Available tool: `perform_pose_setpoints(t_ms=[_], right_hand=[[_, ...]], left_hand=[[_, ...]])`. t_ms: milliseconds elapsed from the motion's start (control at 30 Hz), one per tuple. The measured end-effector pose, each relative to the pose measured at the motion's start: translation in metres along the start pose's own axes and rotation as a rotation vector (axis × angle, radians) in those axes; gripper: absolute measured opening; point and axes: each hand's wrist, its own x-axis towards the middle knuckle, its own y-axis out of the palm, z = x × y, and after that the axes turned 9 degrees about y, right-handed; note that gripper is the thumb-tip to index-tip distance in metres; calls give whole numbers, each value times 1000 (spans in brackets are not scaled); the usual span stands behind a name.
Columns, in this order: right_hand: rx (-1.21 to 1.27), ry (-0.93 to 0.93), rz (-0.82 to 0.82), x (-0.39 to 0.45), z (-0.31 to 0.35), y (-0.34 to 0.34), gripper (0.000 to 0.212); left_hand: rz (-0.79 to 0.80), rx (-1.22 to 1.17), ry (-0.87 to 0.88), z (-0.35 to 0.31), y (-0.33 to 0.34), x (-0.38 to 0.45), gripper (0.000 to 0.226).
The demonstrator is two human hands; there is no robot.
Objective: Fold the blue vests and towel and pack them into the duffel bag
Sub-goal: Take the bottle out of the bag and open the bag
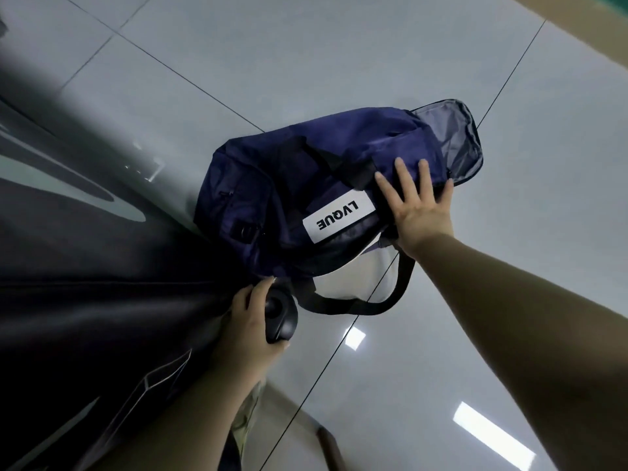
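Navy nylon duffel bag (306,185) lay on glossy tiled floor (339,62), end flap unzipped; right hand (419,205) pressed it flat-fingered, left hand (251,317) gripped a rounded black object (280,314).

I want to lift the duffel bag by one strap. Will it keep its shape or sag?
The duffel bag will probably sag: its thin fabric is creased and slumps on the floor. The open end flap would likely flop down. It looks fairly light.
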Motion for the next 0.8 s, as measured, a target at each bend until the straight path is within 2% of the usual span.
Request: perform_pose_setpoints(t_ms=[100,167,333,633,733,800], right_hand=[[122,115,7,16,-9,-2,125],[127,144,-10,24,-11,-2,118],[89,80,-24,35,-10,5,108],[52,31,-96,34,4,17,46],[143,42,-104,29,3,17,33],[250,24,-165,20,0,13,26]], left_hand=[[-44,-46,31,6,4,-1,97],[-71,-71,57,11,7,-2,99],[-109,-104,97,17,11,-4,97],[-110,-118,129,21,14,-3,93],[-83,-130,100,21,13,-2,92],[-52,-131,77,17,9,-2,88]])
